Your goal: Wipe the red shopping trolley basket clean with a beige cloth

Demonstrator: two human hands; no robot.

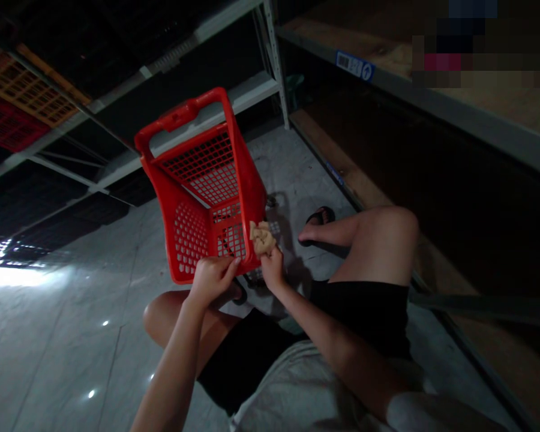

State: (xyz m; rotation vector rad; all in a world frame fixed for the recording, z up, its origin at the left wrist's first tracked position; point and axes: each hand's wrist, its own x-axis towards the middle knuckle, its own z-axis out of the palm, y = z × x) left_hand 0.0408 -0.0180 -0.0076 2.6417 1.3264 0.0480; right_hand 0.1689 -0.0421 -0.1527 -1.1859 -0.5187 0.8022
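A: Where does the object in hand stand, and how is each grip set?

B: The red basket (252, 180) stands on the grey floor (72, 336), just ahead of the person's bent legs (378, 246). The left grip (210, 279) appears closed on the near rim, though most of its fingers are hidden. The right grip (272, 267) is closed on a crumpled tan cloth (262, 238), held at the basket's right outer side; whether cloth and plastic touch cannot be told.

A: What does good technique call for here?

B: The step in hand is judged to be working the cloth along that side. The left grip serves best as an anchor, firm on the rim, so that the basket neither tips nor slides under pressure. The right grip does well to spread the cloth flat beneath the fingers and press evenly.

A: And the likely fault?

B: Loose folds could snag in the lattice openings. In such dim light, contact is better judged by feel than by eye.
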